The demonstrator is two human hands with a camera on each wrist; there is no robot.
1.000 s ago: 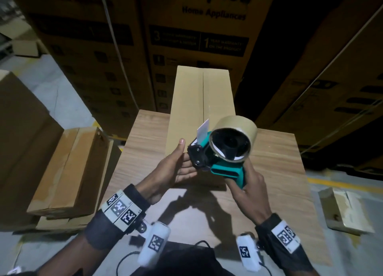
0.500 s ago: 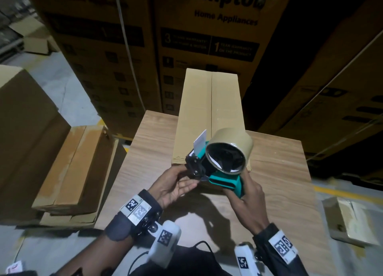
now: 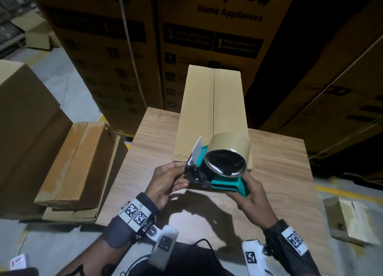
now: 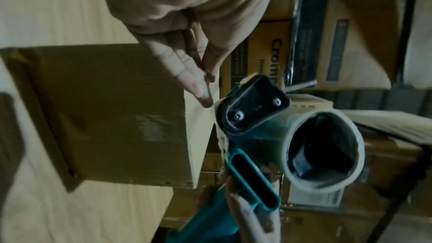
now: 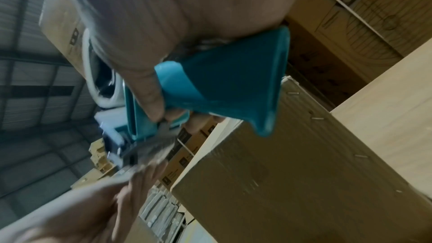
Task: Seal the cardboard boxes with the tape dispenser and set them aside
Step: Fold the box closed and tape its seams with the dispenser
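Cardboard cartons (image 3: 209, 37) printed with an appliance brand wall in the back of the scene, and more boxes (image 3: 76, 161) lie stacked on the floor to the left. A wooden table (image 3: 279, 172) stands in front of them, carrying one long plain box (image 3: 207, 110) laid lengthwise away from the person, flaps closed, its centre seam bare of tape as far as can be seen. One smaller box (image 3: 350, 219) sits on the floor to the right.

Held in the air just above the table's near part, close to the box's near end, is the teal dispenser (image 3: 223, 179) with its roll of tan tape (image 3: 228, 153). The right hand (image 3: 248, 195) is wrapped round the handle, fingers curled tight. The left hand (image 3: 165, 182) is at the black front end; in the left wrist view its fingertips (image 4: 201, 93) come together on what looks like the loose tape end by the roller, though whether they actually pinch it is hard to tell.

The step in hand seems to be freeing the tape end, so sealing has not begun. Next, the end probably needs pulling out, sticking over the near edge of the box, then the dispenser drawing straight along the seam.
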